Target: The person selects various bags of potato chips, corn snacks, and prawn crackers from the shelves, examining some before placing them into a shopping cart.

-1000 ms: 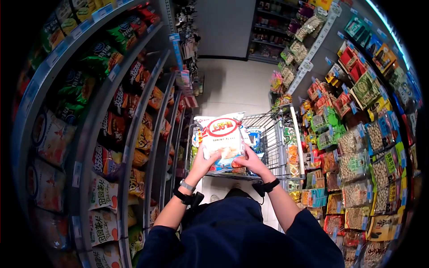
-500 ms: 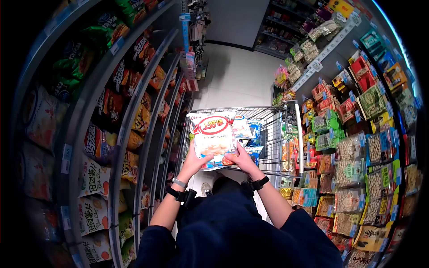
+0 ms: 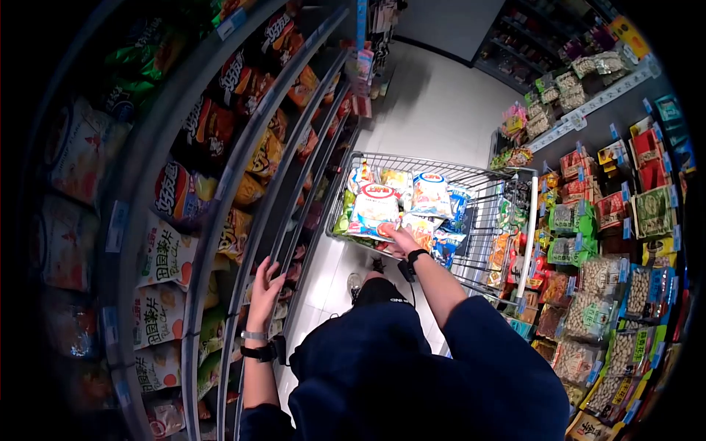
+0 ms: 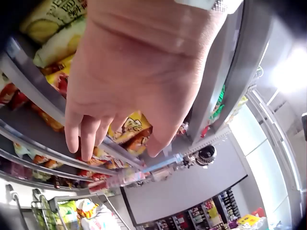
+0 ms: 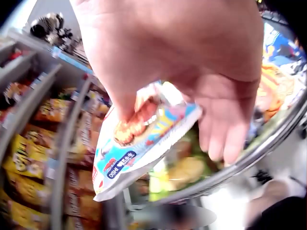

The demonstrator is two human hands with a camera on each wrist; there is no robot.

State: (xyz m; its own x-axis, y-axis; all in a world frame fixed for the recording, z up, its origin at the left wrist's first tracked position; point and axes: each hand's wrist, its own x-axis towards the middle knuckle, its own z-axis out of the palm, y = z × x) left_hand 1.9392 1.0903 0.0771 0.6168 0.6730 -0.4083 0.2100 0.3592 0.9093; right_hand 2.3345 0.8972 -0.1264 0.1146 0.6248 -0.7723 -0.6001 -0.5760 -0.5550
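A white bag of shrimp flakes [image 3: 373, 213] with a red oval logo lies over other packets in the wire shopping cart [image 3: 485, 242]. My right hand [image 3: 403, 242] grips its near right corner; in the right wrist view the thumb lies on the printed front of the shrimp flakes bag [image 5: 144, 129], with the other fingers beyond its edge. My left hand [image 3: 263, 294] is away from the cart, beside the left shelves, fingers spread and holding nothing. A second white bag [image 3: 430, 195] and blue packets [image 3: 457, 209] lie beside the shrimp flakes.
Shelves of bagged snacks [image 3: 169, 250] rise close on the left. Hanging packs of nuts and dried snacks [image 3: 588, 309] line the right side. The cart's white handle [image 3: 528, 235] faces right. Pale floor [image 3: 434, 95] runs ahead to more shelving.
Both hands held the shrimp flakes bag in front of me earlier; it now lies lower, in the cart. The left hand has let go and moved left toward the shelves. The view has turned left.
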